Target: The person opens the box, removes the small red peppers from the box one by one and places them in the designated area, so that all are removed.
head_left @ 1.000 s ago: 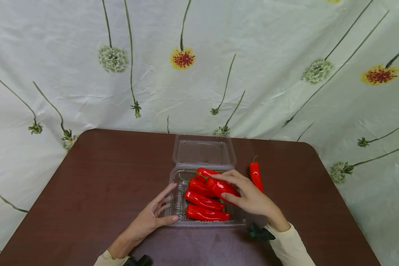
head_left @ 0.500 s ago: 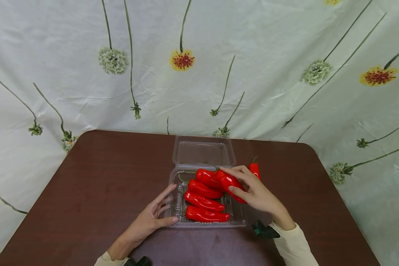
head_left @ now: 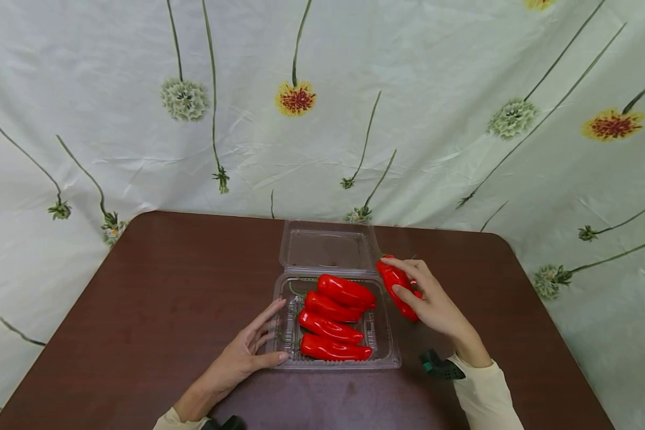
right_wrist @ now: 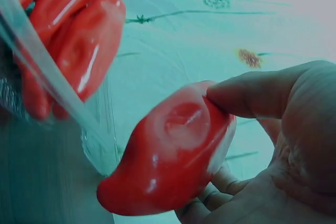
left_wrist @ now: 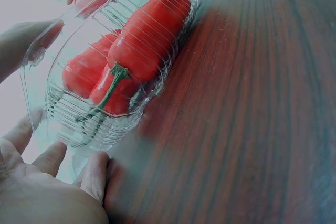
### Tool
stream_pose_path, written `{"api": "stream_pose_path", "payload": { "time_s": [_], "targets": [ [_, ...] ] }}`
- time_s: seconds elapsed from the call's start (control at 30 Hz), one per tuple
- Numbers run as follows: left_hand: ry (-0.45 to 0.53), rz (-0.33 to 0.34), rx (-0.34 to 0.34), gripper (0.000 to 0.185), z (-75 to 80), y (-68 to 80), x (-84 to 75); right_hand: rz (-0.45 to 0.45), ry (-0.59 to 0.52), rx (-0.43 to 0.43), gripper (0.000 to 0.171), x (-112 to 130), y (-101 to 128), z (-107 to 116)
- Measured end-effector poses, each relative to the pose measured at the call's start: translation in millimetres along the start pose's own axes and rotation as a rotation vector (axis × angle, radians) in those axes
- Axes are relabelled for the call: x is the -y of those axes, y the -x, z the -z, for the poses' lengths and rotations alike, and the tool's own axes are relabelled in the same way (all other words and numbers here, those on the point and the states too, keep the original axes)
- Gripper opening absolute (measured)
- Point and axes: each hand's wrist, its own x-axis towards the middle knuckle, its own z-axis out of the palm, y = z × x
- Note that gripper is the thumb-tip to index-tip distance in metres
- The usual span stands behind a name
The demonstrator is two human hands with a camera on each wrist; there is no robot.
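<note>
A clear plastic clamshell box stands on the brown table with its lid folded open at the back. Several glossy red peppers lie side by side in it, seen close through the ribbed wall as red peppers with a green stem. My right hand grips one more red pepper just right of the box, above the table; the right wrist view shows that pepper pinched under my thumb. My left hand rests with straight fingers against the box's front left corner.
The dark wooden table has rounded far corners. A white flowered cloth hangs behind and around it. A black and green wrist mount sits by my right sleeve.
My right hand has carried the pepper up from over the box to the right, past its rim. The pepper that lay on the table there is now hidden. My left hand has stayed put.
</note>
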Motion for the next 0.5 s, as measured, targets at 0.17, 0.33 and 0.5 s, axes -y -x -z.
{"api": "stream_pose_path", "payload": {
  "time_s": [0.17,0.33,0.5],
  "targets": [
    [0.006,-0.022,0.010,0.090,-0.3,-0.5,1.1,-0.068,-0.029,-0.021,0.054,-8.3,1.8,10.2],
    [0.014,-0.033,0.017,0.090,-0.4,-0.6,1.6,-0.156,-0.062,-0.057,0.052,-19.3,4.9,21.6],
    [0.010,-0.045,0.015,0.091,-0.3,-0.4,2.1,-0.209,-0.100,-0.084,0.048,-29.5,6.7,30.0]
  ]
}}
